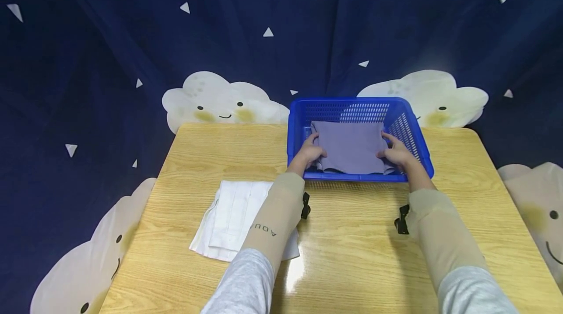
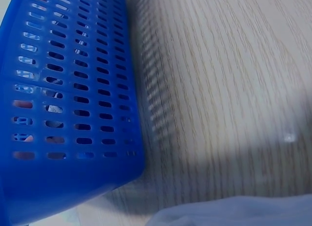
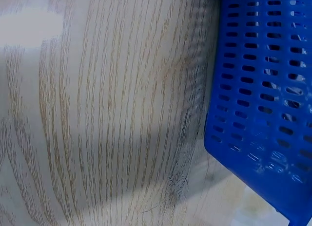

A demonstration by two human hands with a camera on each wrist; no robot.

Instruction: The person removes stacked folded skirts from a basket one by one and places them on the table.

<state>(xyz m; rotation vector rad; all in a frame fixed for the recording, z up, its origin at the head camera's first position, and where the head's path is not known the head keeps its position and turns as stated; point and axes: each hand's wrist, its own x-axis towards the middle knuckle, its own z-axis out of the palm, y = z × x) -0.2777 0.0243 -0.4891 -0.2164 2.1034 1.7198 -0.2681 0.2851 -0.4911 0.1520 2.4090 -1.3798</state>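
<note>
A folded greyish-purple cloth [image 1: 350,145] lies flat inside a blue plastic basket [image 1: 360,177]. My left hand [image 1: 311,151] grips the cloth's left edge, thumb over the top. At the right edge, my right hand [image 1: 396,152] holds the cloth in the same way, its thumb also on top. Both hands reach in over the basket's near rim. The left wrist view has the perforated basket wall [image 2: 73,114] with bits of fingers showing through the slots. From the right wrist, only the outer basket wall [image 3: 258,99] and the tabletop appear; that hand is hidden.
A folded white cloth [image 1: 242,206] lies on the wooden table [image 1: 352,255], partly under my left forearm. The basket stands by the table's back edge. Behind hangs a dark blue curtain [image 1: 308,20] printed with clouds and white triangles.
</note>
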